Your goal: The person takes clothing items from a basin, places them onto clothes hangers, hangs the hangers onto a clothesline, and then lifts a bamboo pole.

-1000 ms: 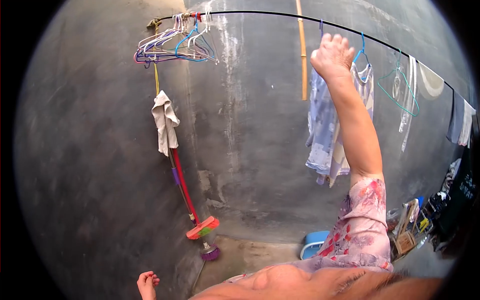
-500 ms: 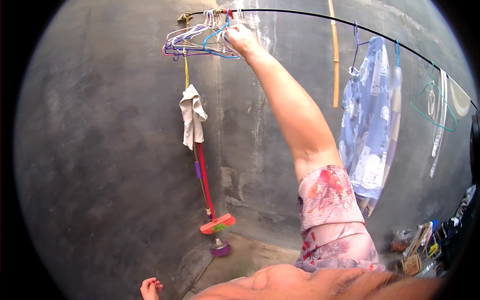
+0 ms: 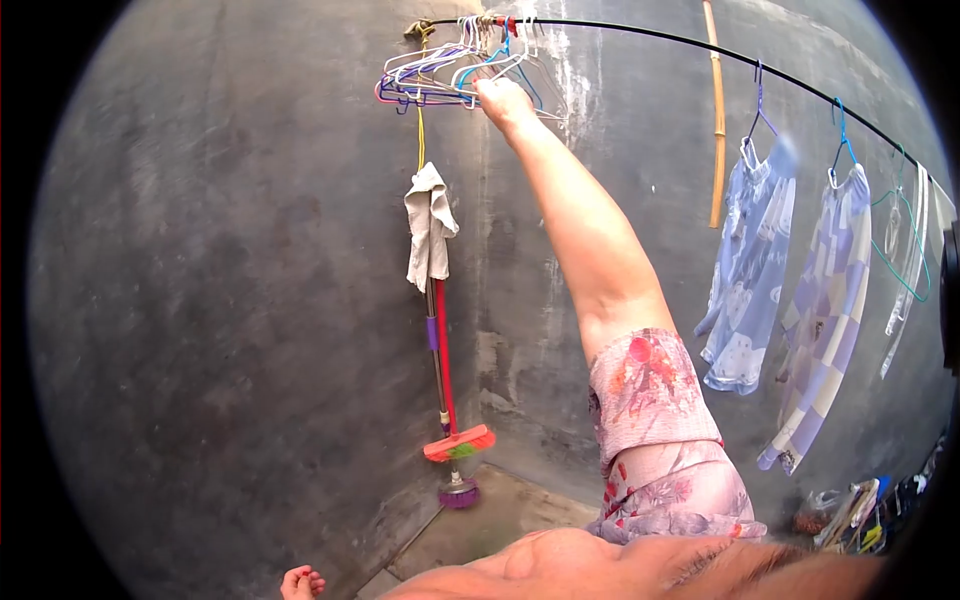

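My right hand (image 3: 503, 102) is raised at the bunch of hangers (image 3: 425, 75) on the black line (image 3: 640, 30). Its fingers are closed at the lower part of a white hanger, and the fingertips are partly hidden. Low at the left, my left hand (image 3: 302, 582) is held with curled fingers, and nothing shows in it. Right of my raised arm, a blue patterned garment (image 3: 745, 270) hangs from a purple hanger (image 3: 760, 100). Beside it, a checked garment (image 3: 825, 320) hangs from a blue hanger (image 3: 843, 140).
A pale cloth (image 3: 430, 225) hangs above a red-handled broom (image 3: 460, 442) and a purple brush (image 3: 459, 494) in the corner. A bamboo pole (image 3: 717, 130) hangs behind the line. Farther right are a green hanger (image 3: 915, 275) and piled items (image 3: 855, 515) on the floor.
My right hand has moved left from near the hanging garments to the hangers and closed there. The view has turned left. The blue garment has swung, and both garments now show apart.
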Tool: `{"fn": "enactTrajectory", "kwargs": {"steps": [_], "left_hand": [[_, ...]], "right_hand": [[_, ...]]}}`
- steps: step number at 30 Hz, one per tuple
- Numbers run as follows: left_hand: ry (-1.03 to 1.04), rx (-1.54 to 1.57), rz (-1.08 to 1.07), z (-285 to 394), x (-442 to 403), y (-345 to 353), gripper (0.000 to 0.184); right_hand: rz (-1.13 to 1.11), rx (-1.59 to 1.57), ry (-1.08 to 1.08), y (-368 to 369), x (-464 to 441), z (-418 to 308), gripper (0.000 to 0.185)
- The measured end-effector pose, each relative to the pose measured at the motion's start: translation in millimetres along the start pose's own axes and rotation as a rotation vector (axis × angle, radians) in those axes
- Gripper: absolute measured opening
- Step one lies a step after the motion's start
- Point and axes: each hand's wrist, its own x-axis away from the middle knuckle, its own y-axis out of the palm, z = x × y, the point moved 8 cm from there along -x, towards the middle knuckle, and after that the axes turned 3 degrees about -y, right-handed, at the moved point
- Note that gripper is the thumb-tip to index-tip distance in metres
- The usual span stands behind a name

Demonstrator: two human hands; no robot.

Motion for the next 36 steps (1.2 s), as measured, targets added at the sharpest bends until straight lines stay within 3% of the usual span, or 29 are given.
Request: {"fn": "enactTrajectory", "kwargs": {"steps": [3,6,10,13,17,28,31,33,35,36], "left_hand": [[-0.018,-0.025,0.010,-1,3,-1,0.020],[-0.010,-0.070,0.021,4,6,0,0.020],[0.074,-0.227,0.025,11,2,-1,0.020],[-0.008,-0.103,0.035,7,0,2,0.020],[-0.021,-0.015,-0.021,-3,-9,2,0.021],[0.008,-0.169,-0.024,15,-10,-2,0.020],[-0.014,-0.051,-0.041,12,-9,-12,0.020],[0.560,-0.411,-0.214,41,-2,-4,0.019],[0.557,-0.412,-0.210,31,-5,-15,0.019],[0.267,-0.234,-0.119,22,-7,-21,0.019]], "right_hand": [[-0.021,0.126,0.030,9,-8,25,0.039],[0.096,-0.038,0.145,-31,22,14,0.038],[0.132,-0.033,0.200,-53,30,7,0.032],[0.224,-0.083,0.256,-65,25,12,0.025],[0.424,-0.188,0.140,-91,30,5,0.018],[0.589,-0.152,-0.054,-116,23,31,0.024],[0.644,-0.218,-0.011,-134,18,38,0.019],[0.668,-0.279,-0.008,-138,11,47,0.019],[0.669,-0.379,-0.004,-134,5,60,0.020],[0.651,-0.445,0.014,-134,9,59,0.021]]}}
